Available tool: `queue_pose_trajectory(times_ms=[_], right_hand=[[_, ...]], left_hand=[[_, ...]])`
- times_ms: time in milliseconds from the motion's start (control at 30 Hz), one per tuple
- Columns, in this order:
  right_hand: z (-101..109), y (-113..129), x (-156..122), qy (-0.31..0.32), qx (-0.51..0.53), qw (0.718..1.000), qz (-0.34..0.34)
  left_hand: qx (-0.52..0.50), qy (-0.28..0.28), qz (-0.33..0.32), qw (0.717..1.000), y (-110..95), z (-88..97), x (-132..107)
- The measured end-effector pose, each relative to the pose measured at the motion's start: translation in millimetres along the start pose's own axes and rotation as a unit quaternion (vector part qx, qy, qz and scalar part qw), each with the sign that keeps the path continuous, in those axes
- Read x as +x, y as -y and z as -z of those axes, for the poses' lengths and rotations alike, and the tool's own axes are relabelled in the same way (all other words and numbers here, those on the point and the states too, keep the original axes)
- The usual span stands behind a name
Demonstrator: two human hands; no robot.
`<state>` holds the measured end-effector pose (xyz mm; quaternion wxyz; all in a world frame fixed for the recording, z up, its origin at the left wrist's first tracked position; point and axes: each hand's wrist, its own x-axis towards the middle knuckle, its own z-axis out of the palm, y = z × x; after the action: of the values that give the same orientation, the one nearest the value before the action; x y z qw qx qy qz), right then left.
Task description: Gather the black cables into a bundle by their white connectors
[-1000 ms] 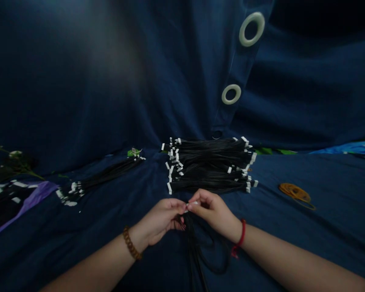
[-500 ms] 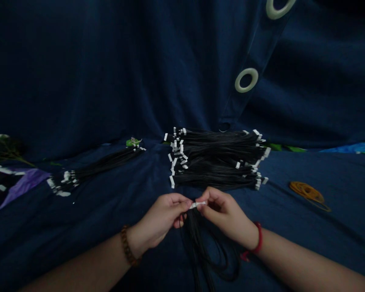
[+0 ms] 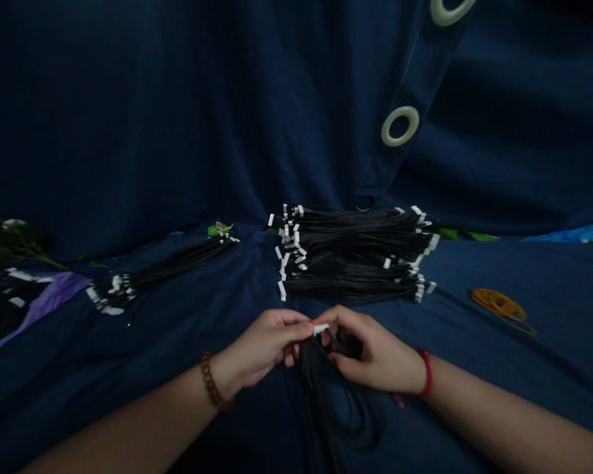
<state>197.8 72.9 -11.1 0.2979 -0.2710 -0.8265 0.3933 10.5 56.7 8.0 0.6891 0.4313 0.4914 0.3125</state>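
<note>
Both my hands meet at the lower middle of the view, around a loose bundle of thin black wires (image 3: pixel 321 388) that hangs down onto the blue cloth. My left hand (image 3: pixel 259 349) pinches the bundle's upper end from the left. My right hand (image 3: pixel 370 352) curls around it from the right, its fingers hiding part of the wires. A small white connector (image 3: pixel 321 328) shows between my hands. Just beyond my fingers lies a large stack of black wire bundles (image 3: pixel 350 253) with white connectors at both ends.
A smaller wire bundle (image 3: pixel 163 273) lies to the left, with more on a purple cloth (image 3: pixel 44 293) beyond it. An orange coil of rubber bands (image 3: pixel 499 306) lies to the right. A dark blue curtain with pale rings (image 3: pixel 400 125) hangs behind.
My right hand has turned and curled further around the wires, covering most of the white connector. The view has shifted slightly since the oldest frame, moving the stack and curtain rings.
</note>
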Motion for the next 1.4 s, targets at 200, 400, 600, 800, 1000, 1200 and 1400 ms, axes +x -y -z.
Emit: queue_pose_trajectory(times_ms=[200, 400, 600, 800, 1000, 1200, 1400], right_hand=[[2, 1, 1, -0.015, -0.054, 0.998, -0.005], [-8, 6, 5, -0.060, -0.043, 0.996, -0.058], [-18, -6, 11, -0.094, 0.043, 0.987, -0.123], [-12, -13, 12, -0.075, 0.135, 0.977, -0.148], [-8, -13, 11, -0.080, 0.169, 0.971, -0.153], [-10, -8, 12, -0.084, 0.171, 0.970, -0.153], [-11, -6, 12, -0.100, 0.169, 0.971, -0.139]], left_hand=[[0.017, 0.032, -0.031, 0.999, 3, 0.7, 3], [0.066, 0.039, -0.056, 0.995, 3, -3.1, 2], [0.068, 0.008, -0.060, 0.996, 6, -6.0, 3], [0.028, 0.062, -0.041, 0.997, 5, 1.2, 2], [0.015, 0.120, -0.031, 0.992, 4, 10.2, 1], [0.013, 0.115, -0.026, 0.993, 7, 9.6, 4], [0.018, 0.113, -0.022, 0.993, 5, 10.0, 3]])
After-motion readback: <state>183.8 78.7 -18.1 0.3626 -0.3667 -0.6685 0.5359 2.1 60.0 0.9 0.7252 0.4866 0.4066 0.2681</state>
